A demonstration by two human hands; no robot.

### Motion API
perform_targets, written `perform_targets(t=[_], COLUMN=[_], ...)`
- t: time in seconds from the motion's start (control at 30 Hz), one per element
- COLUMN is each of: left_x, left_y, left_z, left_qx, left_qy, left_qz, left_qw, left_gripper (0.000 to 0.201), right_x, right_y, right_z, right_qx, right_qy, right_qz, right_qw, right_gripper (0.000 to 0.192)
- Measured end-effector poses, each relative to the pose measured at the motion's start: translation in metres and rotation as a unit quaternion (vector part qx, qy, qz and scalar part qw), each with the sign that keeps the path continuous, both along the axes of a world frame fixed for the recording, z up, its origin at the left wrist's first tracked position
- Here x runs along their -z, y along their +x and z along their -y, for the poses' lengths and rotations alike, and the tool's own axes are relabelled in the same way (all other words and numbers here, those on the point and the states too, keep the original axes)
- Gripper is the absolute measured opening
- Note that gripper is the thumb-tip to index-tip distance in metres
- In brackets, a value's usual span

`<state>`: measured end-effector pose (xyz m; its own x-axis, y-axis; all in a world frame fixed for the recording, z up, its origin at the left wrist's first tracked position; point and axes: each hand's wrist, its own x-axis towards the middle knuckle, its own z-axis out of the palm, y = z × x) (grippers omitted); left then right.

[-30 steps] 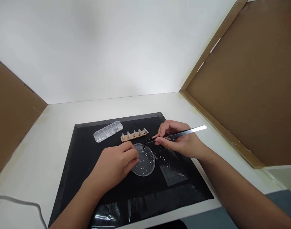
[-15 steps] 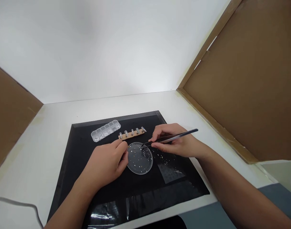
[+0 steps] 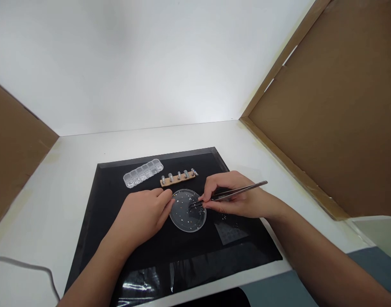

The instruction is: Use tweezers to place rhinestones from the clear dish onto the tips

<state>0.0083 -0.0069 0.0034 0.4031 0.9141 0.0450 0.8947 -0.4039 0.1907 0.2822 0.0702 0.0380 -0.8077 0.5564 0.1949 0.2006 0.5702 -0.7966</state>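
Observation:
A clear round dish (image 3: 186,219) with several tiny shiny stones lies on a black mat (image 3: 118,221). My left hand (image 3: 141,215) rests on the mat, its fingertips touching the dish's left rim. My right hand (image 3: 234,198) grips metal tweezers (image 3: 229,194), whose tips point down into the dish among the stones. Just behind the dish lies a small wooden strip (image 3: 178,178) carrying several silver-coloured nail tips. A clear compartment box (image 3: 143,172) sits left of the strip.
Loose stones and a clear film sheet (image 3: 229,230) lie on the mat right of the dish. Brown cardboard panels (image 3: 336,106) stand on both sides, a white wall behind. A grey cable (image 3: 29,266) crosses the white table at front left.
The tweezers' tips dropped from the dish's far rim into its middle. My left hand slid leftwards off the dish and uncovered it; it now touches only the rim.

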Motion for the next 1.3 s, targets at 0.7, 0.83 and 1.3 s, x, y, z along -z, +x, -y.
perform_targets(t=[0.7, 0.83, 1.3], left_x=[-0.005, -0.005, -0.012], left_y=[0.002, 0.001, -0.008], left_z=[-0.001, 0.002, 0.008], left_qx=[-0.021, -0.002, 0.105], left_qy=[-0.034, -0.024, -0.105], left_qz=[-0.043, -0.002, 0.188], left_qw=[0.998, 1.000, 0.971], left_gripper=[0.026, 0.021, 0.019], right_x=[-0.005, -0.007, -0.007], right_y=[0.007, 0.003, 0.002], right_z=[-0.003, 0.001, -0.003], right_qx=[0.000, -0.030, -0.062], right_qy=[-0.028, -0.030, -0.051], right_qz=[0.018, 0.029, 0.035], right_qw=[0.999, 0.999, 0.996], right_gripper=[0.015, 0.017, 0.015])
